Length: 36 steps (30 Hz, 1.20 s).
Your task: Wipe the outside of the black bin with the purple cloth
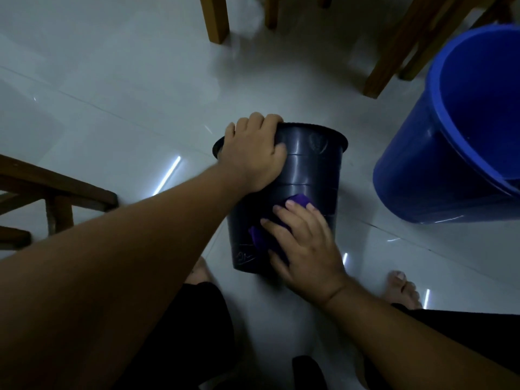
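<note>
Knees in dark shorts frame the bottom of the view, bare feet on the pale tiled floor [112, 80]. Just beyond them the right hand [305, 249] lies flat, fingers spread, pressing the purple cloth [299, 199] against the side wall of the black bin [312, 170]; cloth shows above the fingertips and beside the thumb. The bin stands on the floor between the feet, tilted away from the person. The left hand [254, 152] clamps its upper edge, fingers curled over the rim and thumb on the outer wall. To the right, well apart, stands a blue bucket [439, 170]. Wooden chair legs [218, 18] rise farther back, with another wooden frame [56, 190] at the left.
</note>
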### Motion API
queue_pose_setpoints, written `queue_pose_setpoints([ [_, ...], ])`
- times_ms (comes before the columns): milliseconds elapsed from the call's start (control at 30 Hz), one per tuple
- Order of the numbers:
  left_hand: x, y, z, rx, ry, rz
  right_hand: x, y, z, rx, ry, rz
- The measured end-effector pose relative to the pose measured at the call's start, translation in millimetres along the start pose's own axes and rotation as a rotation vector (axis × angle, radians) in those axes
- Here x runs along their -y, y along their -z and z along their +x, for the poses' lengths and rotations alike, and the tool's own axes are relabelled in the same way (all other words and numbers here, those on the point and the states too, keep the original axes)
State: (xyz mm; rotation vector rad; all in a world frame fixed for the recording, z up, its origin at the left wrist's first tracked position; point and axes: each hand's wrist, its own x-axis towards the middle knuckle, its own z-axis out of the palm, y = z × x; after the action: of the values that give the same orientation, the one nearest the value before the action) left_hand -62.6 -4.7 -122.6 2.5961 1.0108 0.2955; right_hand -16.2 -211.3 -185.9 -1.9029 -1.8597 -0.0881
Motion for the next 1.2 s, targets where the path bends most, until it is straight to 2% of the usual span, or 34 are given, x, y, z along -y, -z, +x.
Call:
queue_pose_setpoints([
  [100,2,-2,2,0.023,0.015,0.040,-12,4,16,0.016,-0.030,0.016],
  [200,7,-2,3,0.032,-0.004,0.064,-23,7,56,-0.032,-0.251,0.041],
  [267,9,-1,5,0.044,0.006,0.045,-24,7,71,-0.044,-0.322,0.066],
  [367,13,0,6,0.073,0.006,-0.009,-13,3,42,-0.049,-0.269,0.061],
  [467,13,1,8,0.088,0.006,-0.036,-3,-1,-1,-0.041,-0.119,0.067],
  [567,11,2,11,0.104,0.016,-0.056,-19,2,2,-0.030,-0.035,0.081],
  [633,13,4,11,0.102,0.026,-0.068,-27,5,26,-0.037,-0.098,0.089],
  [733,13,6,10,0.099,0.034,-0.070,-31,7,65,-0.081,-0.343,0.114],
  [800,10,6,10,0.102,0.034,-0.066,-30,7,70,-0.081,-0.398,0.149],
  [1000,11,5,11,0.121,0.052,-0.074,-11,-3,0,-0.062,-0.237,0.120],
  [1200,17,8,6,0.123,0.049,-0.088,-11,-2,22,-0.048,-0.240,0.090],
])
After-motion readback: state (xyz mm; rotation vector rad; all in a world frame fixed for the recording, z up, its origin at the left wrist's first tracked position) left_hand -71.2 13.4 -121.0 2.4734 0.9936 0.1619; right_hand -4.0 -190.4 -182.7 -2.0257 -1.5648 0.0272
